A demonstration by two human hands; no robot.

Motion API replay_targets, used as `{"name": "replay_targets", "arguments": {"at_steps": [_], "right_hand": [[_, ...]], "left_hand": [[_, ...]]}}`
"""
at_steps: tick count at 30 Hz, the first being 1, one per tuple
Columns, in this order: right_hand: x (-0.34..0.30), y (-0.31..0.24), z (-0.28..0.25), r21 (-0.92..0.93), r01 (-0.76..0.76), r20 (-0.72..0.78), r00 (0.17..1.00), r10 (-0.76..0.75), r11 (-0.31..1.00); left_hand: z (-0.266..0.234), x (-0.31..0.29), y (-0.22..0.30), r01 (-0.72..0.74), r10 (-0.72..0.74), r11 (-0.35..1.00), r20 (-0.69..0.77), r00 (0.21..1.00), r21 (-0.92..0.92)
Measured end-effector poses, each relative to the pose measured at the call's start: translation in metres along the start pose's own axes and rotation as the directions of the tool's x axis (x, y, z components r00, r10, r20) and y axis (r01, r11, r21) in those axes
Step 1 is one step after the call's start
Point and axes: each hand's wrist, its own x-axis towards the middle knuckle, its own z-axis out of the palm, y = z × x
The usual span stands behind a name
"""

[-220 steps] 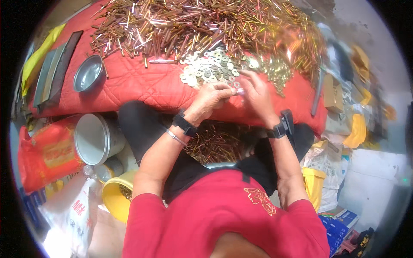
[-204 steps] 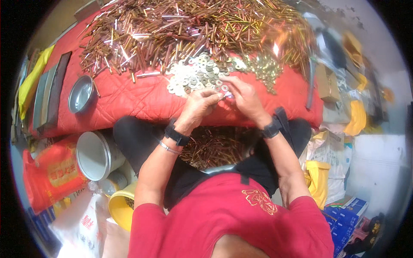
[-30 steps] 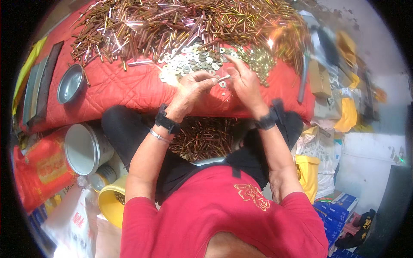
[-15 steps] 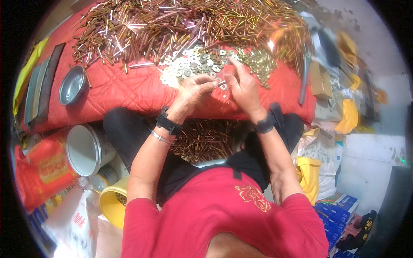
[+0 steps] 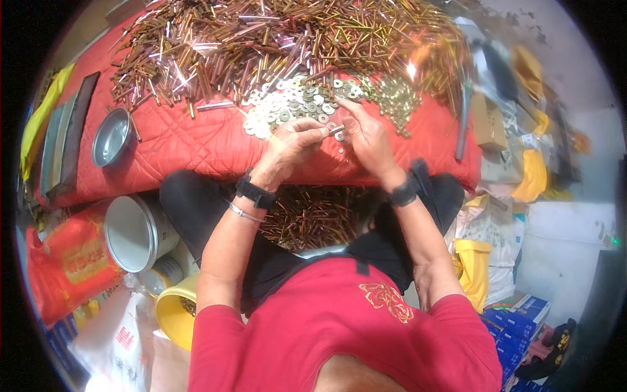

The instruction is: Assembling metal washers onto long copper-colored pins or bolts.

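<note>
– Where is the piece being handled?

– A short, slim, silvery metal rod sits between the hands. The left hand pinches one end of it between thumb and forefinger, the rod sticking out to the right.

– And the right hand?

– Just beside the rod's free end, its forefinger stretched out towards a heap of flat, round, pale metal washers. I can't tell whether its thumb touches the rod or how tightly its fingers close.

– What's on the surface?

– A red, quilted fabric cover. One loose washer lies on it by the rod's free end, as seen from above. Past the right hand are small, brass-coloured pieces, too small to make out. Behind everything spreads a broad pile of thin, coppery, shiny metal tubes. Well off to the left stands a round, grey metal bowl.

– And the room around it?

– More dark, coppery rods lie between the person's legs. On the left are a tilted, round white bucket, a yellow plastic bucket and a glossy red bag. On the right, a brown cardboard box and, lower down, stacked blue boxes.
</note>
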Motion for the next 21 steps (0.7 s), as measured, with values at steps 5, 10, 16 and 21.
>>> {"name": "replay_targets", "arguments": {"at_steps": [5,10,16,21], "right_hand": [[0.000,0.016,0.005,-0.164,0.192,0.019,0.981,-0.192,0.967],[0.004,0.003,0.003,-0.194,0.272,-0.073,0.954,-0.291,0.943],[0.004,-0.003,-0.005,0.031,-0.076,0.048,0.996,0.075,0.997],[0.005,0.012,0.002,-0.085,0.267,0.045,0.964,-0.264,0.960]], "left_hand": [[0.001,0.000,-0.001,0.062,-0.062,0.998,-0.013,0.998,0.026],[-0.001,0.002,0.001,0.038,-0.038,0.999,-0.027,0.999,0.005],[0.005,-0.001,-0.001,0.069,-0.068,0.997,-0.024,0.997,0.028],[-0.002,0.002,-0.003,0.073,-0.073,0.997,0.014,0.997,0.028]]}}
